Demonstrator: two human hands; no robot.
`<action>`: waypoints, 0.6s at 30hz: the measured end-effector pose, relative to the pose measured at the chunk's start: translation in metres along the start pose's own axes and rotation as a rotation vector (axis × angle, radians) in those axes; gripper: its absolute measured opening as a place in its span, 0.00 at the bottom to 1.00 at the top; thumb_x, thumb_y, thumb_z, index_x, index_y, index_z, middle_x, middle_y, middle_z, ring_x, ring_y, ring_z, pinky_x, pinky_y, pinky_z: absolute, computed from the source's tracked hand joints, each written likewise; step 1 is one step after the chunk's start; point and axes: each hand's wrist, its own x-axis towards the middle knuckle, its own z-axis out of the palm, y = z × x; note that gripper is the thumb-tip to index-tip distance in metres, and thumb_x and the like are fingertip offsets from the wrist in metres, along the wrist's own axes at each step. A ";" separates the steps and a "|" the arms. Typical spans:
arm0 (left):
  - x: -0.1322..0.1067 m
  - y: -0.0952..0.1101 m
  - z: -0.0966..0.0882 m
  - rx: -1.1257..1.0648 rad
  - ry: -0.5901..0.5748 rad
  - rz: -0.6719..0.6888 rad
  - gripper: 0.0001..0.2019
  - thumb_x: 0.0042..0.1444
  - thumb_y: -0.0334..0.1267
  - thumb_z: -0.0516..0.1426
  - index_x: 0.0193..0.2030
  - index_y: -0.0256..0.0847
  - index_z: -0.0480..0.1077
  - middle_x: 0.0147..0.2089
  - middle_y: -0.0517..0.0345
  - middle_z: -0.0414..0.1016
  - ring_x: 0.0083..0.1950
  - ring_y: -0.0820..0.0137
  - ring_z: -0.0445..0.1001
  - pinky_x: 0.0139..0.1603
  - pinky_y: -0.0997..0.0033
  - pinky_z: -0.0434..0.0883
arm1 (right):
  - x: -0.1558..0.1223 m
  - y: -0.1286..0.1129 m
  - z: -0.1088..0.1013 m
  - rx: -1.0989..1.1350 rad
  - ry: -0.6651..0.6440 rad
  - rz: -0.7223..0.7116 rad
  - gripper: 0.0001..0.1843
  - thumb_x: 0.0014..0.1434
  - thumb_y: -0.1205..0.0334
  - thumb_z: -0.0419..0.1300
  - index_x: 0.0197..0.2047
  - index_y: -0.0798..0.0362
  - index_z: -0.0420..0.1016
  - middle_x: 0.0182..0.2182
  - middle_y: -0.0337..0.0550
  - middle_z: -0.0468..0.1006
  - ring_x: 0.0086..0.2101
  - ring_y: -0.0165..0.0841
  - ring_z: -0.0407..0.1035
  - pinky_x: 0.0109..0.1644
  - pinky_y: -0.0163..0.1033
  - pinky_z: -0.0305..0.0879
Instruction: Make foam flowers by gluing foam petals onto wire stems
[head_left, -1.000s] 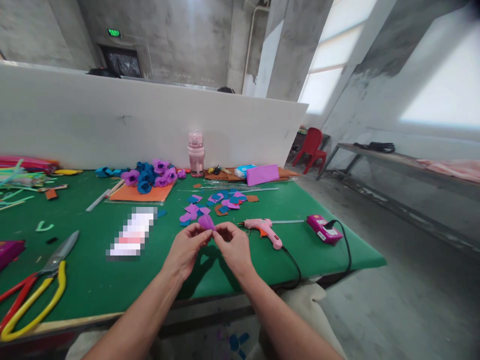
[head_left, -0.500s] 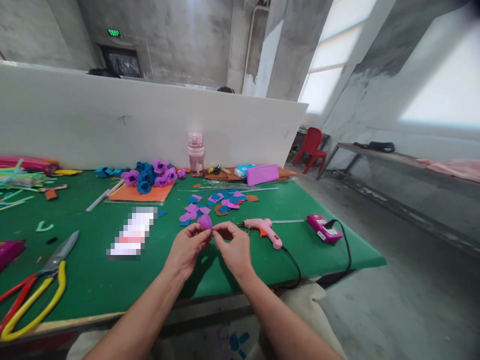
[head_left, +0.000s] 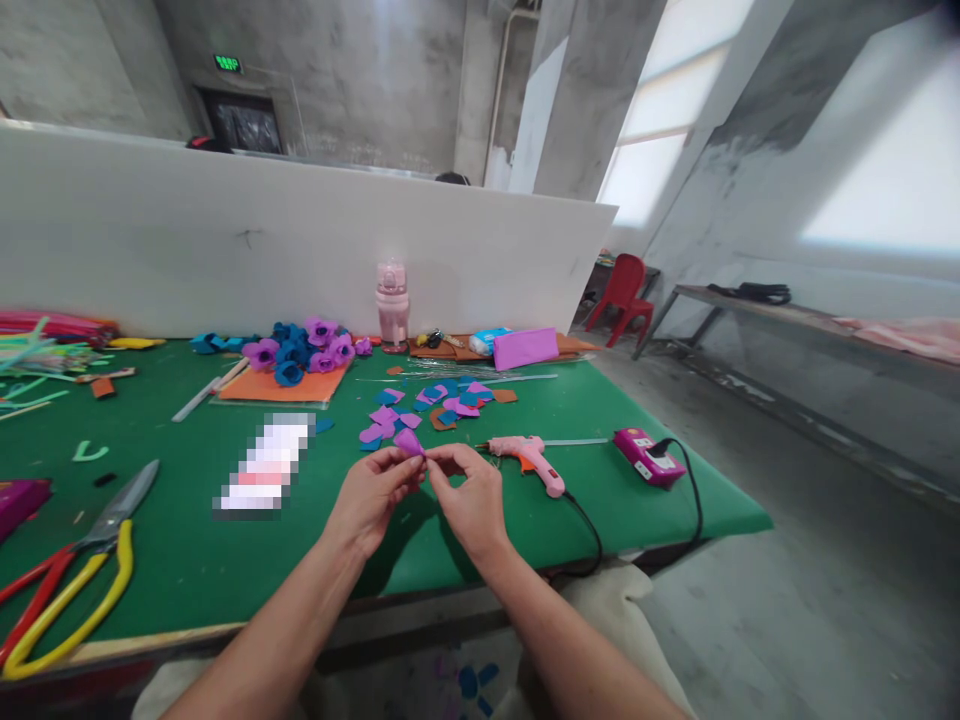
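A purple paper petal (head_left: 408, 442) is pinched at its lower end between the fingertips of both hands, above the near part of the table. My left hand (head_left: 381, 492) closes on it from the left. From the right, my right hand (head_left: 469, 494) pinches the same end with thumb and forefinger. Just beyond my hands lie loose cut petals (head_left: 386, 415) in purple, blue and brown. A pink hot glue gun (head_left: 529, 454) rests to the right of my right hand, a glue stick in its back.
Scissors (head_left: 112, 530) with red and yellow handles lie at left. Finished paper flowers (head_left: 296, 352) sit on orange sheets (head_left: 315, 391). A pink bottle (head_left: 392, 310) stands by the white partition (head_left: 300, 240). A magenta power box (head_left: 649, 458) is near the table's right edge.
The petal has tipped and looks narrower and more folded than before. My right hand has shifted very slightly; both hands keep their pinch.
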 end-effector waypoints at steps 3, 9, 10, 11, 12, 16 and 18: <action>0.000 0.000 0.000 0.020 0.036 0.004 0.12 0.35 0.36 0.66 0.27 0.35 0.70 0.26 0.60 0.70 0.28 0.76 0.69 0.28 0.78 0.64 | 0.000 0.000 0.001 0.002 -0.002 -0.001 0.08 0.51 0.66 0.54 0.33 0.52 0.74 0.30 0.41 0.76 0.30 0.30 0.70 0.36 0.35 0.67; 0.000 -0.001 0.000 0.118 0.042 0.100 0.10 0.36 0.38 0.65 0.25 0.36 0.72 0.24 0.62 0.70 0.26 0.77 0.66 0.28 0.77 0.62 | 0.000 0.003 0.000 0.041 -0.037 -0.003 0.09 0.51 0.69 0.54 0.34 0.53 0.74 0.31 0.40 0.76 0.30 0.30 0.70 0.36 0.34 0.66; -0.001 0.000 0.001 0.144 0.046 0.137 0.09 0.37 0.38 0.65 0.26 0.36 0.72 0.24 0.62 0.71 0.26 0.77 0.66 0.29 0.77 0.62 | 0.000 0.003 0.000 0.063 -0.034 0.003 0.08 0.52 0.69 0.54 0.34 0.53 0.74 0.31 0.40 0.76 0.31 0.30 0.70 0.36 0.34 0.66; -0.002 0.000 0.002 0.169 0.051 0.177 0.09 0.38 0.38 0.64 0.27 0.37 0.73 0.25 0.61 0.71 0.27 0.77 0.67 0.30 0.77 0.63 | 0.001 0.004 0.000 0.096 -0.030 0.010 0.08 0.52 0.68 0.54 0.34 0.53 0.74 0.30 0.40 0.76 0.31 0.30 0.70 0.36 0.34 0.66; -0.003 0.001 0.003 0.192 0.055 0.216 0.09 0.38 0.38 0.64 0.27 0.37 0.73 0.26 0.61 0.72 0.29 0.76 0.67 0.32 0.76 0.64 | 0.001 0.005 -0.001 0.140 -0.027 0.019 0.07 0.52 0.68 0.55 0.33 0.53 0.74 0.30 0.39 0.76 0.31 0.30 0.70 0.37 0.35 0.66; -0.010 0.007 0.010 0.282 0.050 0.350 0.07 0.42 0.37 0.62 0.29 0.38 0.73 0.28 0.60 0.74 0.33 0.73 0.69 0.38 0.74 0.66 | 0.003 0.007 -0.001 0.338 -0.034 0.064 0.05 0.52 0.66 0.57 0.32 0.53 0.73 0.29 0.39 0.75 0.31 0.30 0.69 0.38 0.36 0.66; -0.012 0.008 0.013 0.312 0.042 0.392 0.06 0.43 0.37 0.62 0.29 0.38 0.73 0.29 0.60 0.74 0.32 0.72 0.70 0.38 0.74 0.67 | 0.005 0.007 0.000 0.420 -0.039 0.096 0.04 0.52 0.66 0.58 0.33 0.53 0.73 0.27 0.38 0.74 0.30 0.29 0.69 0.37 0.35 0.65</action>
